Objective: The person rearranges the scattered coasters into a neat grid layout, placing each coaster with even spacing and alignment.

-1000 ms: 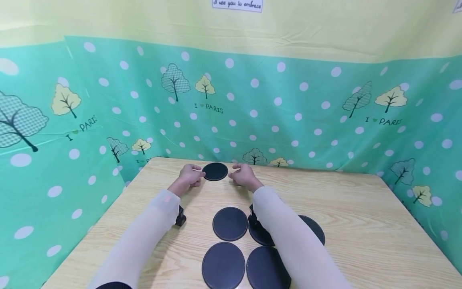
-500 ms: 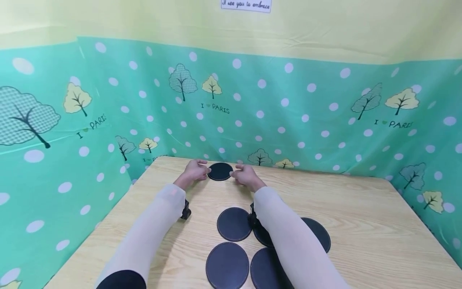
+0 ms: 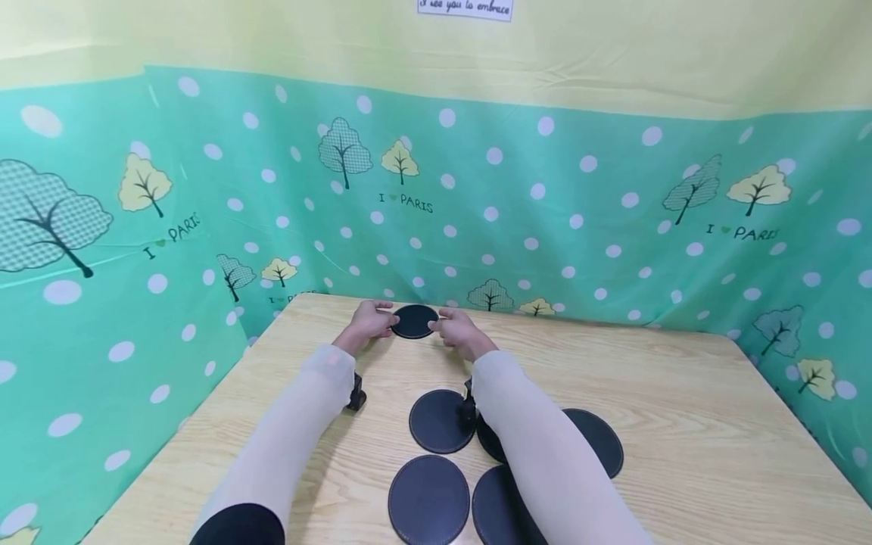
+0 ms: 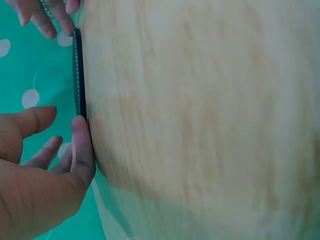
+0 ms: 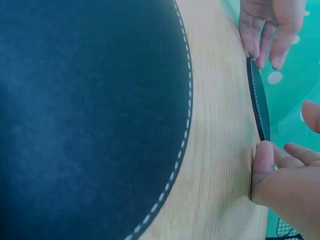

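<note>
A round black leather coaster point(image 3: 415, 322) with pale edge stitching lies flat near the table's far edge, between the two hands. The left hand point(image 3: 371, 321) is at its left edge; the left wrist view shows the thumb point(image 4: 82, 145) against the rim and the other fingers loosely spread. At the opposite edge is the right hand point(image 3: 459, 331), its thumb point(image 5: 263, 159) at the rim and its index finger raised away from it. Neither hand's fingers wrap round the coaster.
Several more black coasters lie nearer, among them a back-left one point(image 3: 439, 421), a front-left one point(image 3: 428, 499) and a rightmost one point(image 3: 599, 443). The right sleeve point(image 3: 545, 446) partly covers some. A green dotted curtain point(image 3: 463, 197) hangs behind the wooden table point(image 3: 681, 416).
The head view has shifted slightly. Over the last second the right hand has come left to the far coaster's edge, while the left hand stays at the other edge.
</note>
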`<state>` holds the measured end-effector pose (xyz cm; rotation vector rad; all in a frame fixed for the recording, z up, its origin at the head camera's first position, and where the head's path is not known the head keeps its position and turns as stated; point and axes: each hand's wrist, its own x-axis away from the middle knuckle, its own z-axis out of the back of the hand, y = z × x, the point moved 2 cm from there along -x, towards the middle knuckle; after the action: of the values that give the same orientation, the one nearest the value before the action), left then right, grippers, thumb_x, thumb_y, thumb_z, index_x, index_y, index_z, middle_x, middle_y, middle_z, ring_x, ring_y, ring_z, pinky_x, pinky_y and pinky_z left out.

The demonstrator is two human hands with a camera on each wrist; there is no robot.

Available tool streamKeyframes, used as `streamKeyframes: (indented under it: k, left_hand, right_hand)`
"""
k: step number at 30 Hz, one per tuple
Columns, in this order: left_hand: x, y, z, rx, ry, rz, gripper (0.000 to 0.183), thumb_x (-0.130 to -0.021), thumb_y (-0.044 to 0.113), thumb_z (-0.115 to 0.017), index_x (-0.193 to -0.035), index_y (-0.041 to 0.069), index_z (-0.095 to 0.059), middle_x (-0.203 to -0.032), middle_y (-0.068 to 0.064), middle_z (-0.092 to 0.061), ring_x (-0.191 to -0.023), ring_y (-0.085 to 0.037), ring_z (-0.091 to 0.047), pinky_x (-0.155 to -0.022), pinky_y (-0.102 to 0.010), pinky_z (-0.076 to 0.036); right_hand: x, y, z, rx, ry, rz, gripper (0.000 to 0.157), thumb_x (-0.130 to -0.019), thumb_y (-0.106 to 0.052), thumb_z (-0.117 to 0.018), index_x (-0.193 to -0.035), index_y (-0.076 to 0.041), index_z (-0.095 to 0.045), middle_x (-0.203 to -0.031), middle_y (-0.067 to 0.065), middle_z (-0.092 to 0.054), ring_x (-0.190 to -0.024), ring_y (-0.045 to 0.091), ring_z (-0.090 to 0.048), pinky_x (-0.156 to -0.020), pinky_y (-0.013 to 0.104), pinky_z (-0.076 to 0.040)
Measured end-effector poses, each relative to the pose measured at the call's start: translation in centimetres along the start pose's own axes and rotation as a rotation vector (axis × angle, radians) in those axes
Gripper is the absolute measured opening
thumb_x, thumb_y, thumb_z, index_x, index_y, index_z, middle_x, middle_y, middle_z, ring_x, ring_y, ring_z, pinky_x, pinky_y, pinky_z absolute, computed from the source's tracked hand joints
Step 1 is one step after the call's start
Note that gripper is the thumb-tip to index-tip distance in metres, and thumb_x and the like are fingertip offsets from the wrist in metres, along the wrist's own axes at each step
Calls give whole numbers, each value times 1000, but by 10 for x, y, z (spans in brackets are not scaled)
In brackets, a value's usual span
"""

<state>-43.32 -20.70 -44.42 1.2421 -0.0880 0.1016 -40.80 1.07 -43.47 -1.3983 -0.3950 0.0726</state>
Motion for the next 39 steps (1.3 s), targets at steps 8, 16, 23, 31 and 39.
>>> streamKeyframes:
  k: [8,16,23,31,39]
  left_hand:
    - [-2,-2,0,66,24,37,48,-97,2,-65,-144,-2,-52,-136,-24,-55,-79,-15,-62,-65,-20,-60]
    - [0,2,-1,90,36,33,43,-99,2,-63,-141,-3,-56,-137,-24,-57,-79,-14,-64,-67,-23,-62]
    - [0,6,-3,87,20,24,43,-99,1,-64,-141,-3,-56,-137,-24,-59,-80,-11,-65,-72,-24,-63]
    - [3,9,-5,100,6,38,39,-99,-1,-62,-138,-3,-59,-133,-23,-61,-76,-11,-64,-66,-22,-62]
    - [9,12,-5,147,-56,43,38,-99,-2,-61,-138,-4,-58,-129,-20,-62,-83,-14,-67,-82,-33,-64]
  right_hand:
    - [1,2,6,-122,6,-14,65,-103,-7,-60,-159,-1,-29,-163,21,-32,-146,40,-36,-121,47,-38]
    - [3,1,8,-235,33,-15,62,-102,-1,-58,-157,4,-30,-158,24,-38,-144,38,-40,-120,43,-39]
    - [-2,3,9,-327,65,-19,59,-101,6,-56,-154,7,-33,-157,26,-37,-141,37,-44,-114,39,-46]
    - [-4,4,8,-389,103,-39,56,-100,8,-55,-153,7,-37,-152,26,-42,-133,36,-49,-112,40,-49]
    - [-2,3,11,-365,152,-65,43,-99,8,-58,-142,2,-54,-107,16,-61,-88,20,-59,-99,38,-57]
